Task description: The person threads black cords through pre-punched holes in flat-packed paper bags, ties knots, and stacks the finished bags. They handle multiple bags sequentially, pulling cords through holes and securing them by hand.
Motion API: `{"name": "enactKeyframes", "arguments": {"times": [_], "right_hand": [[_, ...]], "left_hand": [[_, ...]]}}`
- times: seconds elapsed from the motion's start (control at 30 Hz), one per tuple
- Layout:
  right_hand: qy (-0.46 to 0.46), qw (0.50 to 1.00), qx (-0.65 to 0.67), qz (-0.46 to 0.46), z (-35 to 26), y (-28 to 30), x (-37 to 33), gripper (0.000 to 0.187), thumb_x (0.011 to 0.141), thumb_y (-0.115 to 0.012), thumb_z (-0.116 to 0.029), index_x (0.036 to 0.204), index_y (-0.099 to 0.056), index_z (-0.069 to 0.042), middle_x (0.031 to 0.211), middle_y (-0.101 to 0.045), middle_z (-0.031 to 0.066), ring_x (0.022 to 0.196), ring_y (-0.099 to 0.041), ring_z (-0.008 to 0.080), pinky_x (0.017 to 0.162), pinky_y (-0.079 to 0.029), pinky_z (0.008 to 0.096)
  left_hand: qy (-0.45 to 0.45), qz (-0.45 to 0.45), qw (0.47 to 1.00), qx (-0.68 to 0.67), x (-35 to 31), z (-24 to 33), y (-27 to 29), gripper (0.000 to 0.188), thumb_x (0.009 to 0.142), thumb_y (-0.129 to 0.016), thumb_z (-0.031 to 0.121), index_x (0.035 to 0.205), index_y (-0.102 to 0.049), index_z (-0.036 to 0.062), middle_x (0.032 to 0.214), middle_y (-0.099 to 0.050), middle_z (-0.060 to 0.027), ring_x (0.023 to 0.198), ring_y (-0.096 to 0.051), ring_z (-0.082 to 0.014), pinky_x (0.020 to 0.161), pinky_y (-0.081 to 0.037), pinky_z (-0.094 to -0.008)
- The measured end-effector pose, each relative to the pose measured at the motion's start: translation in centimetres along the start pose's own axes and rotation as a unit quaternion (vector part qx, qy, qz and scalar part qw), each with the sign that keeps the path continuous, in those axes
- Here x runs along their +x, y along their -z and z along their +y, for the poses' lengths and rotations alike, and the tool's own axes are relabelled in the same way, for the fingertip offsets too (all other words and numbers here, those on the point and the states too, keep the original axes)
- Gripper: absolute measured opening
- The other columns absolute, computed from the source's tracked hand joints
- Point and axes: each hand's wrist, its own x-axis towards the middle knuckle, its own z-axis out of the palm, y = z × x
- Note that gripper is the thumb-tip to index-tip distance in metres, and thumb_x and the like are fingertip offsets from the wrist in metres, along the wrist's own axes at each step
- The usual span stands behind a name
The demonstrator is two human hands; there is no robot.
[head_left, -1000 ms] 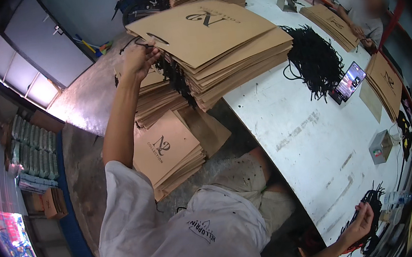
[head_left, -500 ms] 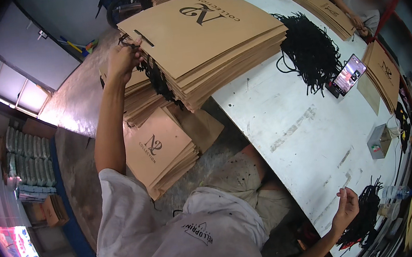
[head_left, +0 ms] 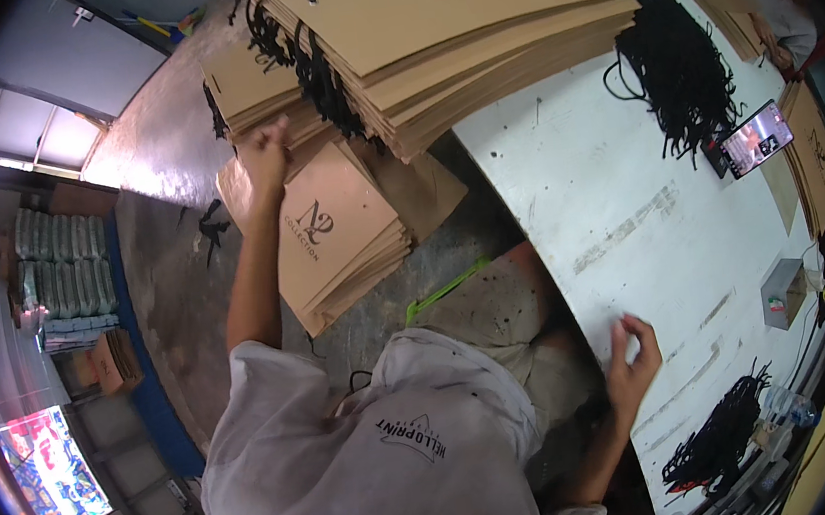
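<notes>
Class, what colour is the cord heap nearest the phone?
The cord heap is black, clearest in head view.

Left hand point(head_left: 265, 154) near stacked brown bags point(head_left: 343, 215), right hand point(head_left: 632, 360) by white table point(head_left: 575, 180), black cords point(head_left: 682, 68) heaped.

The upper edge crops a tall stack of brown bags point(head_left: 470, 40), its far end out of frame, as a lower stack point(head_left: 248, 84) sits partly hidden behind it. Blur softens the left hand point(head_left: 266, 152), leaving unclear whether it touches the lower stack. A co-worker point(head_left: 790, 22) has a blurred head, a phone point(head_left: 757, 143) shows screen details too small to tell, and black cords point(head_left: 720, 431) mostly cover a red item point(head_left: 693, 484)
</notes>
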Motion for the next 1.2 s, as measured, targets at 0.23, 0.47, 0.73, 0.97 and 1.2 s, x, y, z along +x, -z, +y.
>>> {"name": "enactKeyframes", "arguments": {"times": [0.23,0.47,0.73,0.97,1.2], "right_hand": [[0.177,0.959,-0.181,-0.126,-3.9,-9.7,8.1,0.078,0.083,-0.082,-0.044,0.144,-0.052,-0.006,0.155,-0.038,0.0270,0.146,-0.033,0.0458,0.118,-0.023,0.0626],[0.146,0.922,-0.327,-0.147,-2.9,-13.0,11.8,0.098,0.083,-0.060,-0.078,0.152,-0.047,-0.010,0.164,-0.025,0.0271,0.154,-0.021,0.0442,0.117,-0.010,0.0747],[0.099,0.939,-0.278,-0.179,-3.7,-12.1,12.2,0.092,0.081,-0.070,-0.069,0.149,-0.049,-0.011,0.162,-0.028,0.0253,0.154,-0.020,0.0425,0.118,-0.016,0.0722],[0.067,0.940,-0.262,-0.207,-4.0,-12.4,12.5,0.094,0.073,-0.079,-0.062,0.150,-0.049,-0.018,0.163,-0.028,0.0229,0.155,-0.019,0.0415,0.117,-0.013,0.0722],[0.071,0.939,-0.262,-0.213,-4.3,-12.1,12.9,0.096,0.074,-0.080,-0.060,0.150,-0.047,-0.013,0.162,-0.028,0.0236,0.154,-0.019,0.0435,0.116,-0.018,0.0741]], "left_hand": [[0.099,-0.228,0.896,0.368,-7.9,-23.5,-5.5,0.040,0.088,-0.077,0.041,0.097,-0.073,0.0020,0.082,-0.072,-0.0186,0.084,-0.073,-0.0339,0.079,-0.058,-0.0418],[0.031,-0.468,0.736,0.489,-7.1,-31.0,-12.0,0.087,0.089,-0.074,0.042,0.157,-0.033,0.0065,0.157,-0.043,-0.0220,0.142,-0.045,-0.0390,0.117,-0.038,-0.0466],[-0.096,-0.580,0.542,0.601,-2.2,-34.6,-14.5,0.109,0.074,-0.079,0.059,0.160,-0.030,0.0131,0.165,-0.025,-0.0168,0.151,-0.023,-0.0387,0.124,-0.026,-0.0499],[-0.097,-0.597,0.489,0.628,-0.9,-35.5,-13.5,0.115,0.067,-0.078,0.065,0.158,-0.033,0.0109,0.162,-0.030,-0.0179,0.148,-0.028,-0.0393,0.122,-0.028,-0.0504],[-0.104,-0.606,0.463,0.639,0.0,-35.6,-13.1,0.121,0.060,-0.078,0.071,0.155,-0.037,0.0088,0.159,-0.035,-0.0190,0.145,-0.033,-0.0398,0.121,-0.030,-0.0508]]}}
